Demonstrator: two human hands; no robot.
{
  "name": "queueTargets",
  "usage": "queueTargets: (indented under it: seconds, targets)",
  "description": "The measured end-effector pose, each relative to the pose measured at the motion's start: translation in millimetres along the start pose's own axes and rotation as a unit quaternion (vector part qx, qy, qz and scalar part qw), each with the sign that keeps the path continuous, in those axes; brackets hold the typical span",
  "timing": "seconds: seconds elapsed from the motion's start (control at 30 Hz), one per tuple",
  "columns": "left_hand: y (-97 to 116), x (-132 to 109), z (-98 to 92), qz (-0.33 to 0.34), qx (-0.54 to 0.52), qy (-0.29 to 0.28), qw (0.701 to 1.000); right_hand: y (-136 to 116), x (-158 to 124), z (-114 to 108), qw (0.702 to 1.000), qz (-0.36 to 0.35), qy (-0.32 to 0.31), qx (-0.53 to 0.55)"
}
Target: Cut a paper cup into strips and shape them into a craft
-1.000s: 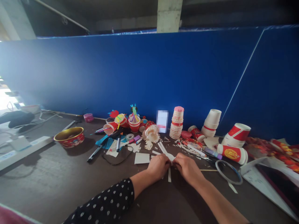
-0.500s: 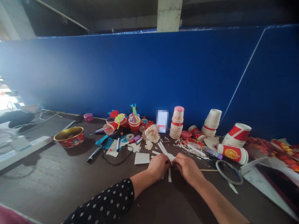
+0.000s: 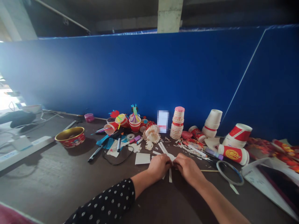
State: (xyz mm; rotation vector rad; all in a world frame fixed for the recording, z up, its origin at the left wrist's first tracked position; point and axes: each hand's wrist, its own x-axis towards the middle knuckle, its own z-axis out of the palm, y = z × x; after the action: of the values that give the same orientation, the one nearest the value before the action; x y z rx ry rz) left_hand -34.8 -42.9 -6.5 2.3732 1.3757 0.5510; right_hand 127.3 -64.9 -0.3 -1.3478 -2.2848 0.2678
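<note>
A white paper piece with long strips spreading from its centre (image 3: 164, 148) lies low over the dark table, partly covered by both hands. My left hand (image 3: 160, 165) pinches its left side, with curled fingers close to the centre. On the other side, my right hand (image 3: 187, 166) has thumb and fingers pressed together on the paper's right edge. The fingertips of the two hands nearly meet. One strip (image 3: 170, 175) hangs toward me between them. Beside my left hand lies a folded white paper (image 3: 142, 158).
Behind the hands stand a cup stack (image 3: 177, 124) and a ruffled paper cup (image 3: 152, 134) among scraps. At left are a gold-lined bowl (image 3: 76, 141) and a power strip (image 3: 28, 151). At right lie a red cup (image 3: 233, 154) and a clear ring (image 3: 230, 174).
The whole view has shifted very slightly, with objects a little further right. Both hands keep the same grip on the paper.
</note>
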Motion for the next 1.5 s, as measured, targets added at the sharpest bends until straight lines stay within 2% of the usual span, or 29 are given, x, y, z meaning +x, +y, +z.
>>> queueTargets:
  seconds: [0.3,0.57,0.73,0.87,1.13,1.5]
  targets:
    - [0,-1,-0.1,0.005,0.003,0.001,1.0,0,-2,-5,1.0,-0.005,-0.007,0.027]
    - [-5,-1,1.5,0.025,-0.012,0.007,1.0,15,-9,-23,0.998,0.053,-0.008,-0.02]
    - [-6,-4,-4.1,0.027,-0.049,-0.003,0.998,22,-12,-28,0.995,0.07,-0.053,-0.044]
    - [-4,-7,-8.9,0.052,-0.034,-0.008,0.998,25,-13,-27,0.992,0.077,-0.086,-0.05]
    - [-9,-1,0.3,0.062,-0.015,0.017,0.998,19,-13,-26,0.993,0.058,-0.087,-0.049]
    - [-7,3,4.0,0.038,-0.016,0.03,0.999,7,-12,-23,0.995,0.028,-0.095,-0.002]
